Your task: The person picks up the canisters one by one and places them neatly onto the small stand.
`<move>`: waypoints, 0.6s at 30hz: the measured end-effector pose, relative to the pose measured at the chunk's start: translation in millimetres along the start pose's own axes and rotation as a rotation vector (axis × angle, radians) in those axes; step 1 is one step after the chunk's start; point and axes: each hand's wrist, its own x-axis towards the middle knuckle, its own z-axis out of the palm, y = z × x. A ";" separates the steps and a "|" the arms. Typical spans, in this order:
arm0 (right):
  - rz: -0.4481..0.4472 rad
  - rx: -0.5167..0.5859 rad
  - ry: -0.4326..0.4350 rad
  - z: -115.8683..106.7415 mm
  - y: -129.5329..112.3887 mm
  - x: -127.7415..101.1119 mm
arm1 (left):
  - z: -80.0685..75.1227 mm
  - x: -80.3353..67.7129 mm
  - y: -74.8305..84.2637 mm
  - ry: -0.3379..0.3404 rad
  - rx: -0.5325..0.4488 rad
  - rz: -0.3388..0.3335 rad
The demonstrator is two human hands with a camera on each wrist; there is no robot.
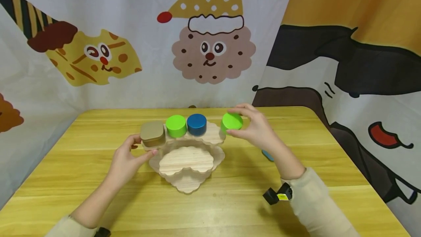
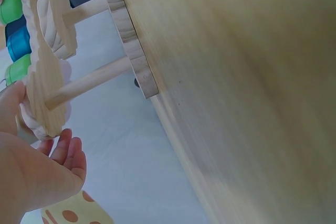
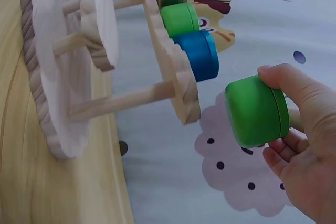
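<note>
Right hand (image 1: 260,129), right of centre in the head view, pinching a round green tin (image 1: 231,122) between thumb and curled fingers, held just off the right end of the top shelf of a tiered wooden stand (image 1: 187,164). From the right wrist camera the tin (image 3: 257,111) hangs in the air right of the shelf edge, apart from it, its flat face turned toward the stand.

Left hand (image 1: 126,162), left of centre, relaxed, thumb and fingertips resting against the left end of the top shelf, just under a squarish tan tin (image 1: 152,133). Nothing gripped there; more of a steadying touch.

Judged best for setting the tin down: keep it level, lower straight onto the bare right end of the shelf, beside the blue round tin (image 1: 197,124), and let go only once the base sits flat. Worth keeping the left-hand brace on, since the stand rides on thin dowels and could tip.

Stand of pale unfinished wood, scalloped cloud-like edges, plain grain, dowel posts (image 3: 123,100) between tiers. Tins smooth, glossy, short cylinders; another green one (image 1: 175,125) between tan and blue. Tabletop (image 1: 82,193) of yellowish wood planks. Something small and blue on the table behind the right wrist, mostly hidden.
</note>
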 end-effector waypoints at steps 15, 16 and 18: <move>-0.027 0.063 -0.057 22.6 -12.1 12.5 | -0.2 -0.4 -0.4 0.004 -0.003 -0.001; -0.029 0.066 -0.059 23.8 -12.6 12.9 | -0.1 -0.3 -0.5 0.004 -0.004 -0.002; -0.025 0.069 -0.065 26.0 -13.1 13.6 | -0.1 -0.3 -0.7 0.003 -0.006 -0.004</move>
